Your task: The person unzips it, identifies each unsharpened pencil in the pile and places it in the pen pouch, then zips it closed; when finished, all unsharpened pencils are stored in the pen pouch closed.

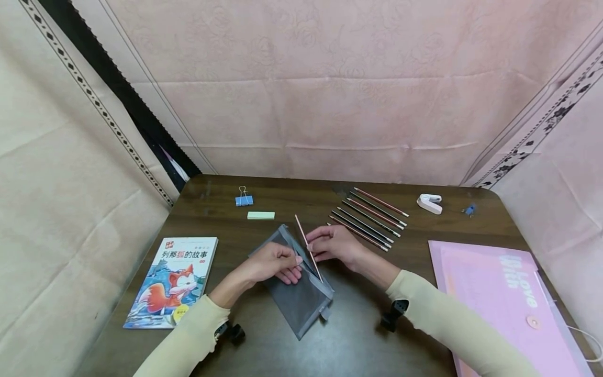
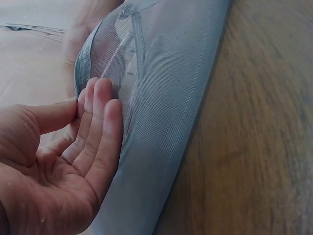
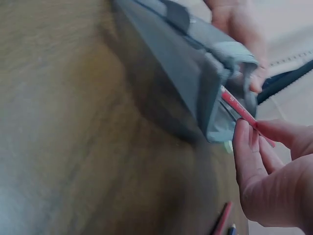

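Note:
A grey mesh zip pouch (image 1: 301, 303) is held at a slant above the table, its mouth gaping. My left hand (image 1: 275, 263) pinches the rim between thumb and forefinger; in the left wrist view the other fingers (image 2: 111, 122) lie against the mesh at the opening. With thumb and fingertips, my right hand (image 1: 336, 245) pinches a red pencil (image 1: 301, 230). In the right wrist view the pencil (image 3: 239, 108) has one end inside the pouch mouth. Long thin shapes show faintly through the mesh in the left wrist view.
Several pencils (image 1: 367, 220) lie in a slanted row behind my right hand. A blue binder clip (image 1: 244, 200) and green sticky notes (image 1: 261, 215) lie back left, a book (image 1: 171, 283) left. At right are a white stapler (image 1: 430, 204), small blue item (image 1: 469, 210) and pink folder (image 1: 499, 298).

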`<state>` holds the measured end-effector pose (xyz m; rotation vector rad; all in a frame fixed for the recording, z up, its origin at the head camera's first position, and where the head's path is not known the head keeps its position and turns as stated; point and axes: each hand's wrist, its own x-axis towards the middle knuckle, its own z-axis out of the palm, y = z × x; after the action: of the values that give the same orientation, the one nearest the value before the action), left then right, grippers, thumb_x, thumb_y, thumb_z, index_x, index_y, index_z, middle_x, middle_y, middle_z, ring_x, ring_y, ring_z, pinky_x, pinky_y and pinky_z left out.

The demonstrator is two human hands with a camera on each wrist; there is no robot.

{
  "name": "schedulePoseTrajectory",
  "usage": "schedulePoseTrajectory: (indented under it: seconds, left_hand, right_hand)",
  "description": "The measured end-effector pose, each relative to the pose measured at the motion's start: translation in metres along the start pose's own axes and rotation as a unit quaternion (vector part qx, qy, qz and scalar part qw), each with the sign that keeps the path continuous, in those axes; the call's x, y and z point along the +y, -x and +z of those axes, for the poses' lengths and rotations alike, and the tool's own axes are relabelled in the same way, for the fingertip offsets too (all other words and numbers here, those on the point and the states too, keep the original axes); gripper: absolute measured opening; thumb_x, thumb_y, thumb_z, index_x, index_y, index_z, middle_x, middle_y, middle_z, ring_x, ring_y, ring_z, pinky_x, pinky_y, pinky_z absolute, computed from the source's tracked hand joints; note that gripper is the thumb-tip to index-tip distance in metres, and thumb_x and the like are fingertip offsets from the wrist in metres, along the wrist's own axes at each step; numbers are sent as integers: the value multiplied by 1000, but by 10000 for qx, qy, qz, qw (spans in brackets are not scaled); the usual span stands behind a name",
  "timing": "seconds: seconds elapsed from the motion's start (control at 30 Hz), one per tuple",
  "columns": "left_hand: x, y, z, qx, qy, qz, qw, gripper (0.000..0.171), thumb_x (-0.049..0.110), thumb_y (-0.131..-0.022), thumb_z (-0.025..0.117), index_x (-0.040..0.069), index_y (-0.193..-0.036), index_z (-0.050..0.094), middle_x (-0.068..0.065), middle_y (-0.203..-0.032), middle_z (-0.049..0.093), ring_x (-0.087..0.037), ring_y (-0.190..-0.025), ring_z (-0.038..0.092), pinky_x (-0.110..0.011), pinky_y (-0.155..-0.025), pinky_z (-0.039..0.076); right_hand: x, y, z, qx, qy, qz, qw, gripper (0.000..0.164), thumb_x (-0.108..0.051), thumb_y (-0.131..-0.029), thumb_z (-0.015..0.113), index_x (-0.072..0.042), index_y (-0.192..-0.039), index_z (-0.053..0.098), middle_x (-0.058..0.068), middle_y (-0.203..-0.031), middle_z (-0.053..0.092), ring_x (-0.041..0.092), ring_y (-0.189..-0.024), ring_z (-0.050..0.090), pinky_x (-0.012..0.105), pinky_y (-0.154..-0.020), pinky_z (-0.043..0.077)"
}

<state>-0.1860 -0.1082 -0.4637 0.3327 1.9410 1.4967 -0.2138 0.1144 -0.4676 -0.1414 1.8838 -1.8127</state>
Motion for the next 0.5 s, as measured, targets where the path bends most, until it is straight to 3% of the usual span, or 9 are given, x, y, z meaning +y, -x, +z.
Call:
schedulePoseTrajectory:
  seconds: [0.2, 0.5]
  left_hand:
    - [1, 0, 1, 45, 40, 50, 10000, 31, 27, -95, 60, -3, -94, 67, -15, -87, 73, -21, -76, 73, -39, -70, 61]
    - [2, 2, 1, -71, 41, 144, 9999, 28, 25, -95, 60, -2, -95, 67, -12, -86, 73, -22, -78, 73, -40, -73, 61]
  right_hand:
    - [3, 2, 12, -212, 302, 264, 9990, 28, -3, -82, 69, 0, -110, 67, 10, -92, 74, 17, -73, 70, 38, -72, 62]
    - [3, 1, 15, -448, 838, 201, 9953, 24, -1, -82, 66, -2, -105, 69, 10, -90, 73, 18, -69, 68, 37, -67, 62]
